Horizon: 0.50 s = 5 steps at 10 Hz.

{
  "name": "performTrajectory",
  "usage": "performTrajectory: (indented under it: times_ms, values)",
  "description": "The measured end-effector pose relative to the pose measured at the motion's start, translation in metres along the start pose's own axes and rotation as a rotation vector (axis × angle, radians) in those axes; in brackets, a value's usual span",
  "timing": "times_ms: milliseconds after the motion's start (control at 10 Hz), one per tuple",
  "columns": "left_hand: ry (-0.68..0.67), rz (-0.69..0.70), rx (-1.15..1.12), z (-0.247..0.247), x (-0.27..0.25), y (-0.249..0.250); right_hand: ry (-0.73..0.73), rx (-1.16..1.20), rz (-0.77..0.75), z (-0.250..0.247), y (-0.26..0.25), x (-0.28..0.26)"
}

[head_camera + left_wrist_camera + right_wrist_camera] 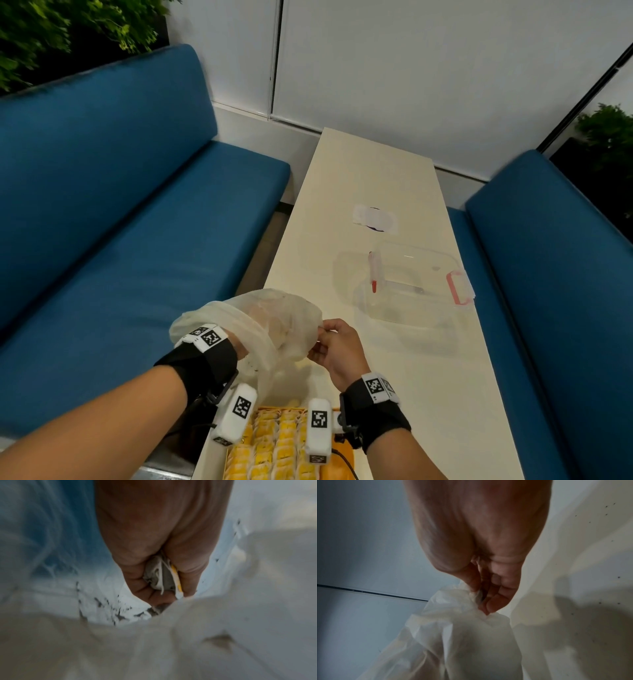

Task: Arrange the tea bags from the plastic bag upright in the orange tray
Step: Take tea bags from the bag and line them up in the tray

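A cloudy white plastic bag (270, 322) is held up above the near end of the table. My left hand (159, 580) is deep inside it, fingers curled round a tea bag (164, 577) with a yellow tag and white string. In the head view that hand is hidden by the bag past the wrist. My right hand (329, 346) pinches the bag's right rim (476, 599) between thumb and fingers. Below the hands sits the orange tray (346, 455), holding several rows of yellow tea bags (277, 445) standing upright.
A long cream table (394, 192) runs away from me between two blue benches (102, 212). A clear plastic box (411, 284) with red latches sits at mid-table on the right. Farther back lies a small white paper (375, 219).
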<state>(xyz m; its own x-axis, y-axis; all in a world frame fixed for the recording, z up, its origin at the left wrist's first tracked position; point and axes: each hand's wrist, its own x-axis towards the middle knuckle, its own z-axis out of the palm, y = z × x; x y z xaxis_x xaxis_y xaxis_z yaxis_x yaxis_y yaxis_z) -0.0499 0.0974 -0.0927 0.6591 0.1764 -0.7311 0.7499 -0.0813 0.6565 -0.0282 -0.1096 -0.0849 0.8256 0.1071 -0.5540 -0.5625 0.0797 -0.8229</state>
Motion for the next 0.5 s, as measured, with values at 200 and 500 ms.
performTrajectory:
  times_ms: [200, 500]
  values:
    - [-0.041, 0.120, -0.271, 0.006, -0.020, 0.018, 0.140, -0.081, 0.021, -0.014, -0.005, 0.003]
    - [-0.076, 0.302, -0.137, 0.030, -0.035, 0.040, -0.108, -0.745, -0.422, 0.012, -0.016, -0.067]
